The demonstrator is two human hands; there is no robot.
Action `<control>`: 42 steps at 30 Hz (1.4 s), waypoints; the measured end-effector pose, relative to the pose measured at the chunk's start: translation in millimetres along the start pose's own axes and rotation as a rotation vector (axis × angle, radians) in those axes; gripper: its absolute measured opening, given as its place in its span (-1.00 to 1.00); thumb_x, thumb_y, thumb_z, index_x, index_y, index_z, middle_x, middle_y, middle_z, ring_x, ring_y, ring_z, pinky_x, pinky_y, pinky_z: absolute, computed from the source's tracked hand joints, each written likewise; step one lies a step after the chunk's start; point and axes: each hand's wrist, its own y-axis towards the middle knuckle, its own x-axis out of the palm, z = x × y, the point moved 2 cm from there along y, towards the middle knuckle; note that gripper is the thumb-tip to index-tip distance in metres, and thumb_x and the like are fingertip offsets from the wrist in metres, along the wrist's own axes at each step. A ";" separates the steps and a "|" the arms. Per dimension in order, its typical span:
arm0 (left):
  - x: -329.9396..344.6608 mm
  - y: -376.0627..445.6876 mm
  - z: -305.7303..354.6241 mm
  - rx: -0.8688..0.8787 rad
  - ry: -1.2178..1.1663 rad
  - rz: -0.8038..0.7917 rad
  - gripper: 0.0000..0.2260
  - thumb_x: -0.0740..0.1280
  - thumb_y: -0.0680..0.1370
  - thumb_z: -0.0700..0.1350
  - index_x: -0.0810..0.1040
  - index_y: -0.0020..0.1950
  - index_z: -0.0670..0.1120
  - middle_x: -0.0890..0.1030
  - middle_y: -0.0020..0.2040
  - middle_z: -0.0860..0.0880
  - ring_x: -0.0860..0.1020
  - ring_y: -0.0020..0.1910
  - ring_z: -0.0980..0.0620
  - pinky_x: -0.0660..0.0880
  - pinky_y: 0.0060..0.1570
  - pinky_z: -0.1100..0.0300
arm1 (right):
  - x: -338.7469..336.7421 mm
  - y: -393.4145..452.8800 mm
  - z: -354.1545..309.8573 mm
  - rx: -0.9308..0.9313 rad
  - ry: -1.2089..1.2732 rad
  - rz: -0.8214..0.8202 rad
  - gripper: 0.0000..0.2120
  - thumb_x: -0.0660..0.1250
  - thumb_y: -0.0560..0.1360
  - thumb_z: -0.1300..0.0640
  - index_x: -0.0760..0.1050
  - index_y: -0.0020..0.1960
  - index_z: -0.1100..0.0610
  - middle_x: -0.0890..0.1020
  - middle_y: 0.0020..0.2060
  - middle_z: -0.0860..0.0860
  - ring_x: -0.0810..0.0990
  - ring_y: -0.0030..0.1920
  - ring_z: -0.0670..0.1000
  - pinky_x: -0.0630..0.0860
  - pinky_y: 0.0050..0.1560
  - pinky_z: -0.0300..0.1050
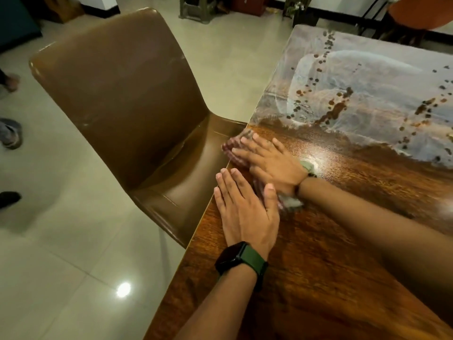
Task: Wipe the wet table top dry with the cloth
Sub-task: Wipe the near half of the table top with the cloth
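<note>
right hand [269, 165] flat on cloth [235, 149] at table top [343, 241] left edge; left hand [245, 209] flat just beside; brown chair [127, 99] alongside; wet droplets far end.

the table top [331, 241] is warm brown wood, with a grey-blue cloudy part with dark brown spots. the cloth [235, 147] looks reddish with stripes. the chair [127, 99] is brown, the watch [241, 260] black with green strap, the floor [61, 253] pale beige.
</note>
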 end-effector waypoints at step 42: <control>5.4 -1.3 0.3 0.183 0.012 -0.047 -0.11 -0.46 0.33 0.41 -0.17 0.50 -0.10 -0.12 0.53 -0.06 -0.21 0.47 0.13 -0.29 0.43 0.15 | 3.9 19.2 -3.8 0.450 0.186 0.106 -0.50 -0.13 0.62 -0.10 -0.10 0.54 -0.07 -0.13 0.54 0.03 -0.25 0.51 0.10 -0.32 0.44 0.12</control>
